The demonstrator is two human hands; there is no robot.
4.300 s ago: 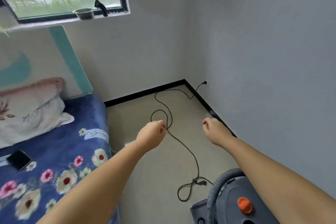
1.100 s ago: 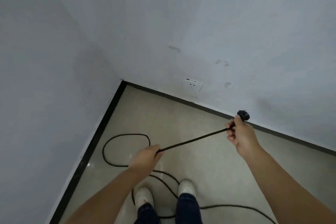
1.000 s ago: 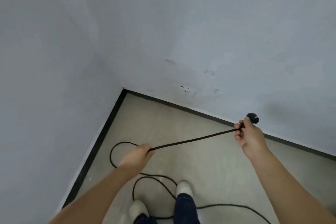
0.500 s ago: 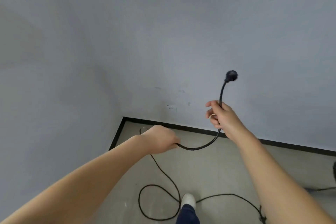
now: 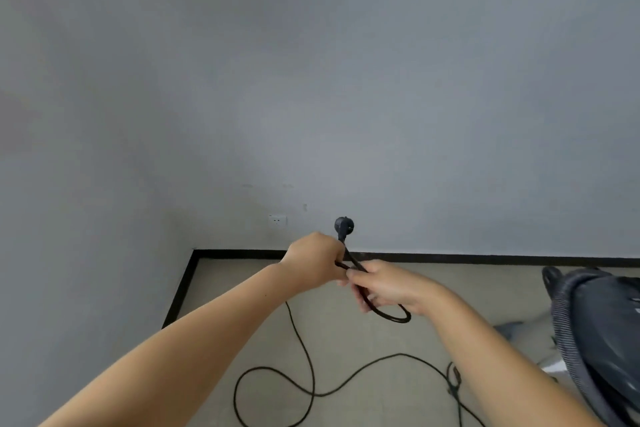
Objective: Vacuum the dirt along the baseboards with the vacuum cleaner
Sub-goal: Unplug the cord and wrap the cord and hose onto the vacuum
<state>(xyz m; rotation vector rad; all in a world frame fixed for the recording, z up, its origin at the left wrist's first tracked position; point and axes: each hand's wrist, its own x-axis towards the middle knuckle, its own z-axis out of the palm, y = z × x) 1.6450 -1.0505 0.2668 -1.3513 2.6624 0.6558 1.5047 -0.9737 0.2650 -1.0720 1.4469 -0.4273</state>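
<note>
Grey wall (image 5: pixel 346 80), unmarked socket (image 5: pixel 278 220)

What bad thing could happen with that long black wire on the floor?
The cord lies in loops on the floor right in front of the person, so a foot might catch in one and trip. Both the left hand and the right hand hold it near the plug, and a tangle could snag on the way to the wall socket.

Bare wall around socket (image 5: pixel 278 220) at far baseboard (image 5: pixel 450 257); cord (image 5: pixel 304 357) loops across near floor; vacuum cleaner (image 5: pixel 606 333) blocks right.
</note>
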